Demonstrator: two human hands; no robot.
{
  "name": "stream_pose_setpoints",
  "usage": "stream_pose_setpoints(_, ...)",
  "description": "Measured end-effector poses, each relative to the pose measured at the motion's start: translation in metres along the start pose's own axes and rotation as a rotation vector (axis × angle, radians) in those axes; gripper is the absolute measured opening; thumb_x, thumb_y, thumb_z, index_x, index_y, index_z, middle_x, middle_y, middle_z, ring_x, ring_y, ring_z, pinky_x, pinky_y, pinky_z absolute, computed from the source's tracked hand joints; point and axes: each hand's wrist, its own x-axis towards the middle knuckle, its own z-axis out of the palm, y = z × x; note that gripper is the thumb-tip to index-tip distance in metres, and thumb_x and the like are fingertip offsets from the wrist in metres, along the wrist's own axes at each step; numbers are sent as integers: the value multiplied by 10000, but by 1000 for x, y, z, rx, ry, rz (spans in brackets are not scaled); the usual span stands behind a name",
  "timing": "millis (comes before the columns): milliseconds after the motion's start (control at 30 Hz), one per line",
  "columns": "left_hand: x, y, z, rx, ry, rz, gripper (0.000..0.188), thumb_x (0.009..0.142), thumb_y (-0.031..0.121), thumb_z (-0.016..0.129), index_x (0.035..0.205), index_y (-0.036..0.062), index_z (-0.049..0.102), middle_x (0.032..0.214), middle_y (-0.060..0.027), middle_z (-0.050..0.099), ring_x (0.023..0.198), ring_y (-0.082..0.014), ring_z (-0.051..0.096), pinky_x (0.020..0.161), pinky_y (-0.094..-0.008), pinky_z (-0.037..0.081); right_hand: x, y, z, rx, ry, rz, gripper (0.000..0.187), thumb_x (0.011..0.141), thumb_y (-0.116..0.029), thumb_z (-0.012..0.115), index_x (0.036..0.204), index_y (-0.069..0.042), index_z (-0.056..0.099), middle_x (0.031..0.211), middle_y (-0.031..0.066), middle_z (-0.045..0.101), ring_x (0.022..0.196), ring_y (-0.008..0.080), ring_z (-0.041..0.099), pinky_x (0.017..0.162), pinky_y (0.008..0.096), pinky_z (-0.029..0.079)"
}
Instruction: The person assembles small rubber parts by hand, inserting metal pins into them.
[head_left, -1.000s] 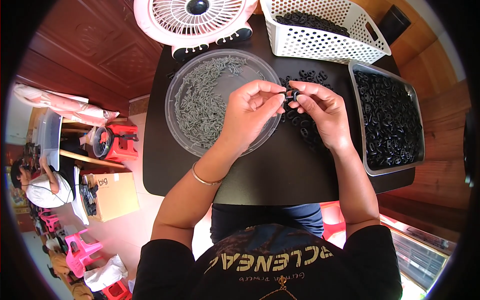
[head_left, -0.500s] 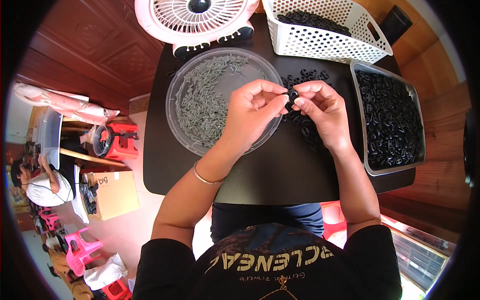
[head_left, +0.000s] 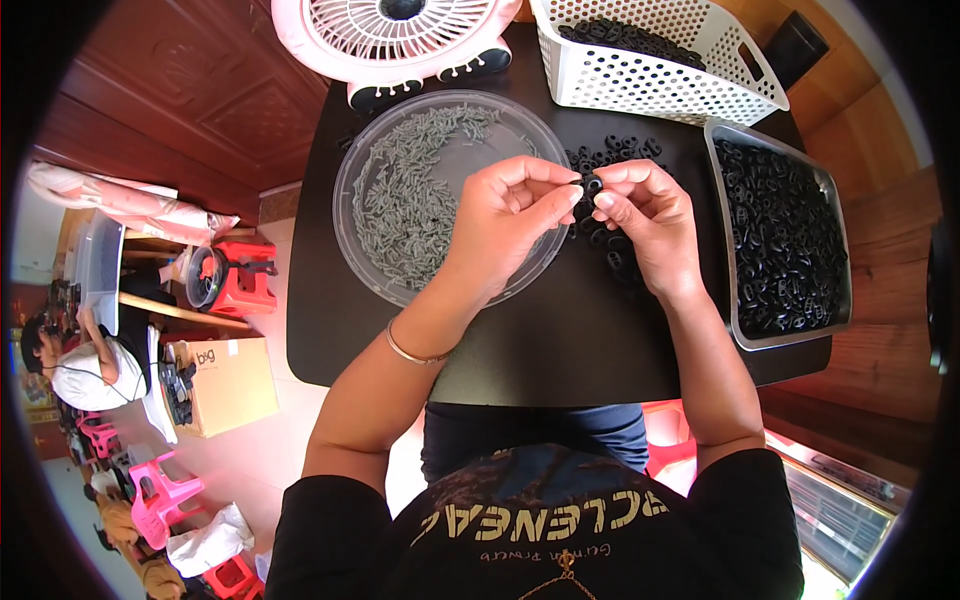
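Over the table, a small black plastic piece with a hole [head_left: 593, 186] is pinched between the fingertips of my two hands. My left hand [head_left: 507, 218] grips its left side with thumb and forefinger. From the other side, the thumb and forefinger of my right hand [head_left: 655, 222] close on it. Beneath and behind the hands lie loose black plastic pieces [head_left: 620, 152]. Left of them, partly covered by my left hand, is a round clear tub [head_left: 345, 240] holding many small grey-green pegs [head_left: 400, 200]. Whether a peg is in my fingers is too small to tell.
On the right stands a metal tray [head_left: 742, 340] full of black pieces. A white perforated basket [head_left: 650, 100] with more of them is at the back, beside a pink fan [head_left: 345, 70]. Off to the left are a co-worker [head_left: 95, 375], a cardboard box [head_left: 235, 390] and red stools [head_left: 248, 280].
Both hands stay nearly in place, still pinching the black piece. The piece has shifted slightly to the right and turned a little between the fingertips.
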Motion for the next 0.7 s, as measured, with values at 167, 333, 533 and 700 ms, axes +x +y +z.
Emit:
stream_pose_setpoints(167, -1, 0, 1, 16, -7, 21, 110, 773, 6, 614, 872, -34, 589, 762, -52, 603, 650, -82, 556, 596, -194, 451, 0, 0, -2, 0, -17, 30, 128, 799, -52, 607, 925, -42, 584, 826, 27, 618, 671, 61, 550, 607, 181, 432)
stream_pose_setpoints(333, -2, -3, 2, 95, 8, 141, 98, 779, -14, 597, 874, -39, 590, 758, -57, 603, 660, -80, 560, 601, -196, 468, 0, 3, -2, 19, -20, 18, 138, 803, -49, 606, 940, -39, 602, 845, 21, 624, 690, 51, 554, 607, 176, 432)
stream_pose_setpoints(533, -2, -1, 3, 18, 75, 39, 114, 780, -8, 598, 889, -42, 594, 779, -67, 608, 657, -88, 567, 605, -204, 477, 0, 3, 2, 21, -10, 52, 165, 820, -35, 574, 985, -43, 566, 856, 24, 608, 689, 63, 545, 624, 185, 433)
stream_pose_setpoints(700, 0, 0, 2, 14, 65, 6, 121, 782, 7, 601, 892, -44, 594, 787, -73, 608, 663, -95, 573, 613, -208, 482, 1, 4, 1, 68, -8, 72, 160, 824, -36, 571, 983, -42, 554, 847, 13, 603, 700, 58, 541, 634, 188, 431)
